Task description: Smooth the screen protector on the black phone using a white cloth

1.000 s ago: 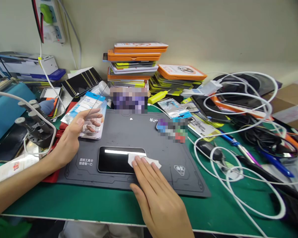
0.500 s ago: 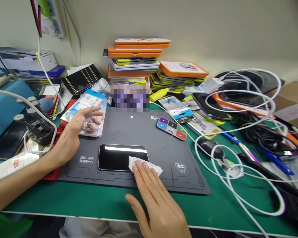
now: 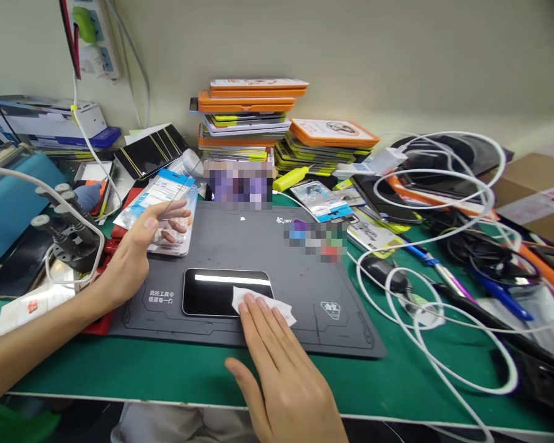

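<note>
On the near half of the grey mat [image 3: 240, 243], a phone [image 3: 208, 299] under the wipe!

Dark glass up it lies, a white wipe [image 3: 239, 299] over its right end, and the right hand [image 3: 289, 369] presses flat on that wipe, fingers straight and close together. To the left, the left hand [image 3: 138, 246] hovers by a blue-and-white packet [image 3: 166, 187], fingers loosely curled, seemingly holding nothing. Looks like a wiping stroke; continuing it calls for light, even pressure without sliding the phone.
</note>
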The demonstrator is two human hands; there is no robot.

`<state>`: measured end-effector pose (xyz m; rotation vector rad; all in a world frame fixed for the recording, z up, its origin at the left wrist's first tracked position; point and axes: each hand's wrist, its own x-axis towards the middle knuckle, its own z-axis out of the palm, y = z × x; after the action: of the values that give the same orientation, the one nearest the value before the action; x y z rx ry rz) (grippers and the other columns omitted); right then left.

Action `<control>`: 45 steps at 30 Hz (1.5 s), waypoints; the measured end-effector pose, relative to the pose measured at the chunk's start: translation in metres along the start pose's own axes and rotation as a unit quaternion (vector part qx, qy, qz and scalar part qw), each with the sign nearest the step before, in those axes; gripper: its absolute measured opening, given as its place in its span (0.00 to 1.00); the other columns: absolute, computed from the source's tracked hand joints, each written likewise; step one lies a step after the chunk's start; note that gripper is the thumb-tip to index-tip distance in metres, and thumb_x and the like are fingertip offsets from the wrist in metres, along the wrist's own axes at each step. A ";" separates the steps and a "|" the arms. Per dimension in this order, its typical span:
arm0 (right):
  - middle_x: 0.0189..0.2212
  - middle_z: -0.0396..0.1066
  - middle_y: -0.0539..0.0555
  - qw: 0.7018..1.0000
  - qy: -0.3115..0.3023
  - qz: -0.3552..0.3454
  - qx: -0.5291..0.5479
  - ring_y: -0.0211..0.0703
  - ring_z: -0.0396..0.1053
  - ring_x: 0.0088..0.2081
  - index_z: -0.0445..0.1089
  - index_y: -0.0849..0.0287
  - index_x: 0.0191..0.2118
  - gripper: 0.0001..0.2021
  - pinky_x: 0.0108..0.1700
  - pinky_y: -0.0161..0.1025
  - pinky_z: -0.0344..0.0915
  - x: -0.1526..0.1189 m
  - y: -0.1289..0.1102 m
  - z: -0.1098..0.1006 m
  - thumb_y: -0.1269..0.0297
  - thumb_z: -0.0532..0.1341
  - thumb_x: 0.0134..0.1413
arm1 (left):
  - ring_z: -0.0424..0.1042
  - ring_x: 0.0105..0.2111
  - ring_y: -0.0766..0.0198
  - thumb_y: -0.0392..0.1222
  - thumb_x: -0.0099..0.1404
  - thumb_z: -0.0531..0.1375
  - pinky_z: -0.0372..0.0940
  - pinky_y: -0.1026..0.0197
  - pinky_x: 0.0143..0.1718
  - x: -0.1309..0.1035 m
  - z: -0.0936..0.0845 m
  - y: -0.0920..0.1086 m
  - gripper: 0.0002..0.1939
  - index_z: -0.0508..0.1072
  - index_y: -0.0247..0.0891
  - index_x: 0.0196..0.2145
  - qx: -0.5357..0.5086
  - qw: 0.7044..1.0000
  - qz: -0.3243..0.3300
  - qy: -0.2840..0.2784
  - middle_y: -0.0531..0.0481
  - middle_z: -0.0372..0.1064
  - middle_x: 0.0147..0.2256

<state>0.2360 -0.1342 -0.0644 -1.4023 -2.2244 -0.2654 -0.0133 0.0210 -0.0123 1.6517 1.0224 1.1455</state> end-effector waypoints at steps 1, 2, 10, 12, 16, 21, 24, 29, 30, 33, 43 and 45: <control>0.69 0.66 0.65 1.000 -0.001 -0.004 -0.004 0.58 0.66 0.71 0.62 0.73 0.72 0.29 0.65 0.52 0.75 -0.002 -0.001 0.000 0.56 0.55 0.78 | 0.75 0.55 0.48 0.60 0.80 0.49 0.71 0.47 0.53 0.000 0.000 0.000 0.27 0.73 0.45 0.64 -0.002 1.000 0.003 0.002 0.44 0.75 0.60; 0.69 0.67 0.65 1.000 0.001 -0.003 -0.007 0.58 0.66 0.71 0.62 0.73 0.72 0.28 0.66 0.52 0.74 -0.001 -0.001 0.000 0.57 0.55 0.78 | 0.75 0.55 0.49 0.60 0.80 0.49 0.71 0.47 0.53 -0.001 0.001 0.001 0.27 0.73 0.45 0.64 -0.005 1.000 0.007 0.005 0.44 0.75 0.60; 0.67 0.70 0.65 0.998 0.002 0.059 0.001 0.59 0.71 0.67 0.67 0.74 0.68 0.26 0.67 0.55 0.73 0.042 0.010 0.019 0.57 0.50 0.80 | 0.74 0.56 0.47 0.60 0.79 0.49 0.71 0.43 0.56 -0.001 0.000 0.007 0.27 0.73 0.47 0.64 -0.001 1.000 0.005 0.008 0.45 0.74 0.62; 0.68 0.69 0.66 0.998 0.015 0.057 0.001 0.59 0.69 0.68 0.66 0.74 0.69 0.26 0.67 0.54 0.73 0.032 0.005 0.015 0.57 0.52 0.80 | 0.74 0.58 0.46 0.60 0.79 0.50 0.71 0.44 0.55 -0.001 0.001 0.007 0.27 0.73 0.47 0.64 0.004 1.000 0.005 0.013 0.46 0.74 0.62; 0.70 0.66 0.65 0.999 0.011 0.032 -0.012 0.57 0.67 0.70 0.63 0.73 0.71 0.27 0.67 0.52 0.72 0.005 -0.003 0.004 0.58 0.53 0.78 | 0.74 0.58 0.45 0.59 0.80 0.49 0.71 0.45 0.54 -0.002 0.003 0.005 0.27 0.72 0.46 0.65 0.009 1.000 0.011 0.013 0.45 0.75 0.61; 0.66 0.70 0.66 1.000 0.008 0.026 0.001 0.59 0.71 0.67 0.68 0.75 0.67 0.27 0.65 0.53 0.75 0.030 0.004 0.010 0.56 0.52 0.79 | 0.74 0.58 0.47 0.58 0.80 0.49 0.71 0.47 0.53 -0.002 0.004 0.006 0.27 0.73 0.45 0.65 0.006 1.000 0.015 0.021 0.45 0.75 0.61; 0.66 0.71 0.67 0.999 -0.001 0.036 0.004 0.61 0.71 0.67 0.69 0.76 0.66 0.28 0.64 0.55 0.76 0.047 0.007 0.015 0.54 0.51 0.80 | 0.73 0.58 0.48 0.58 0.80 0.49 0.71 0.47 0.52 -0.001 0.004 0.008 0.26 0.73 0.46 0.65 0.003 1.000 0.010 0.021 0.46 0.74 0.62; 0.68 0.68 0.69 1.000 0.005 0.018 0.001 0.62 0.70 0.68 0.66 0.77 0.68 0.30 0.63 0.55 0.76 0.016 -0.005 0.005 0.53 0.56 0.77 | 0.74 0.57 0.47 0.58 0.80 0.50 0.70 0.47 0.52 -0.001 0.004 0.006 0.27 0.73 0.45 0.66 -0.006 1.000 0.013 0.023 0.45 0.75 0.61; 0.68 0.67 0.69 1.000 0.004 0.005 -0.002 0.62 0.69 0.68 0.65 0.77 0.69 0.31 0.64 0.55 0.75 0.008 -0.007 0.002 0.53 0.57 0.76 | 0.74 0.58 0.47 0.58 0.80 0.50 0.70 0.47 0.52 -0.002 0.005 0.005 0.27 0.73 0.45 0.66 -0.005 1.000 0.012 0.021 0.45 0.75 0.62; 0.69 0.67 0.68 1.000 0.004 0.001 -0.009 0.61 0.69 0.68 0.64 0.75 0.70 0.31 0.67 0.53 0.72 0.003 -0.009 0.001 0.53 0.59 0.75 | 0.72 0.60 0.47 0.57 0.80 0.50 0.70 0.48 0.52 -0.002 0.005 0.005 0.26 0.73 0.45 0.66 -0.005 1.000 0.015 0.015 0.46 0.74 0.62; 0.68 0.68 0.68 0.998 0.023 0.052 -0.003 0.61 0.69 0.69 0.67 0.76 0.68 0.32 0.66 0.54 0.74 0.029 -0.022 0.014 0.49 0.54 0.78 | 0.75 0.55 0.50 0.60 0.80 0.50 0.69 0.50 0.51 0.000 0.003 0.006 0.26 0.74 0.47 0.65 -0.016 1.000 0.004 0.022 0.48 0.76 0.60; 0.69 0.66 0.68 1.000 0.011 0.024 -0.007 0.61 0.68 0.69 0.66 0.76 0.69 0.33 0.65 0.53 0.75 0.014 -0.027 0.009 0.48 0.56 0.77 | 0.74 0.57 0.49 0.60 0.80 0.50 0.69 0.51 0.51 -0.001 0.004 0.005 0.27 0.73 0.46 0.65 -0.018 1.000 0.007 0.020 0.47 0.76 0.60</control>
<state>0.2040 -0.1316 -0.0620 -1.4503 -2.1732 -0.2780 -0.0087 0.0181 -0.0084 1.6158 1.0125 1.2041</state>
